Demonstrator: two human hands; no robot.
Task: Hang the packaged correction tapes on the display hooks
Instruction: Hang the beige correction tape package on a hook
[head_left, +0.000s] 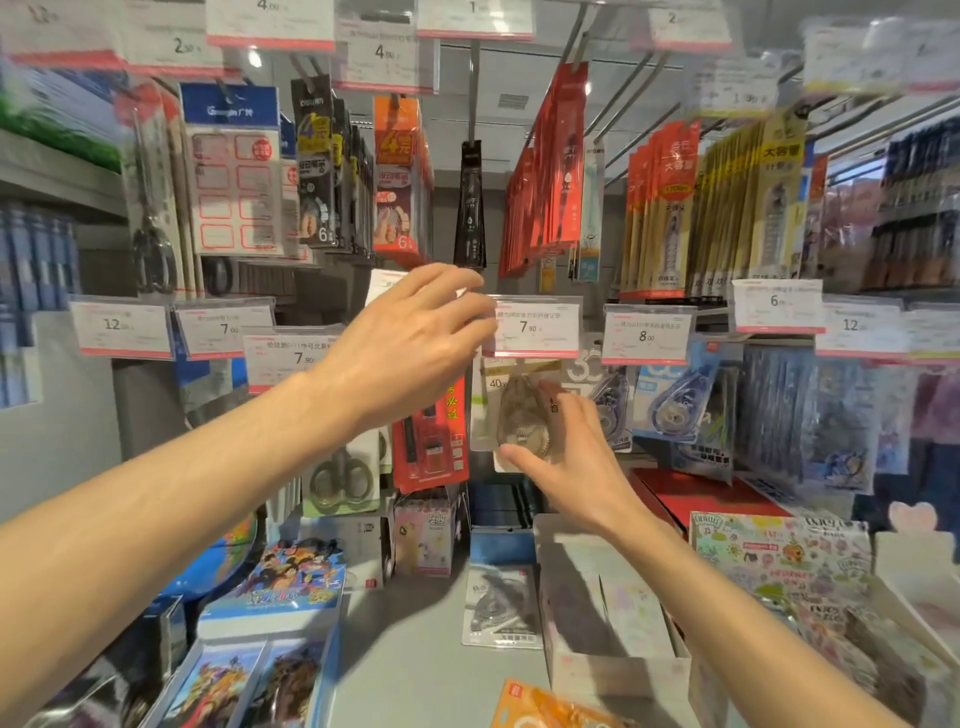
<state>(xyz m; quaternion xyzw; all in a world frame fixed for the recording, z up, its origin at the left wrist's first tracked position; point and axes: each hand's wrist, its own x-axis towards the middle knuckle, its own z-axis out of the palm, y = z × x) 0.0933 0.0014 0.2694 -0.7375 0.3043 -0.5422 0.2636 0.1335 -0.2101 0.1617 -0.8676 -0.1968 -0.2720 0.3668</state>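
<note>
A clear packaged correction tape hangs just under the 7.90 price tag at the middle of the display. My right hand holds its lower right corner, thumb in front and fingers behind the clear plastic. My left hand reaches up from the left, its blurred fingertips at the left edge of that price tag. The hook behind the tag is hidden. A second packaged correction tape lies flat on the grey shelf below.
Blue correction tapes hang to the right under the 8.00 tag. A red package and scissors hang to the left. An open white box, sticker packs and an orange package sit on the shelf.
</note>
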